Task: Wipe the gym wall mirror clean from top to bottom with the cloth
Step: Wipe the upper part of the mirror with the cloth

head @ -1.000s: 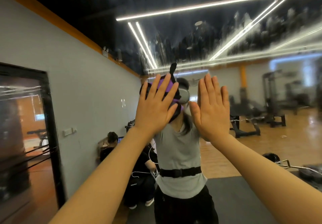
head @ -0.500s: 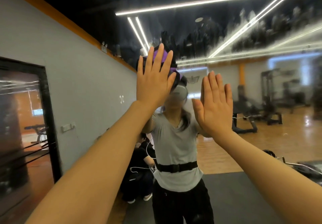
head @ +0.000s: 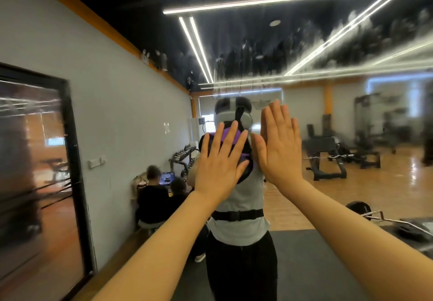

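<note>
Cloth (head: 230,134), purple/black, is pinned flat against the mirror (head: 304,50) under the left hand (head: 220,167). Fingers straight and spread, palm pressing it on the glass, not curled round it. Right hand (head: 278,146) is flat too, fingers together, no cloth under it that I can see; looks like it's on the glass just right of the left, likely bracing. Change vs half a sec ago: left hand + cloth were higher, up by the reflected ceiling line, and now sit lower, over the reflected chest, so that's a downstroke. Right hand barely moved. Meaning for the task: top-to-bottom pass is underway in this column, prob early/mid. Streaky white smear band (head: 351,50) across the upper glass, right of centre, looks like residue, so the top isn't done IMO and the right side needs passes. Further out: grey side wall (head: 117,101) on the left with a black-framed panel (head: 70,160), and in the reflection a weight bench (head: 325,158) and seated people (head: 154,197) at a laptop.
</note>
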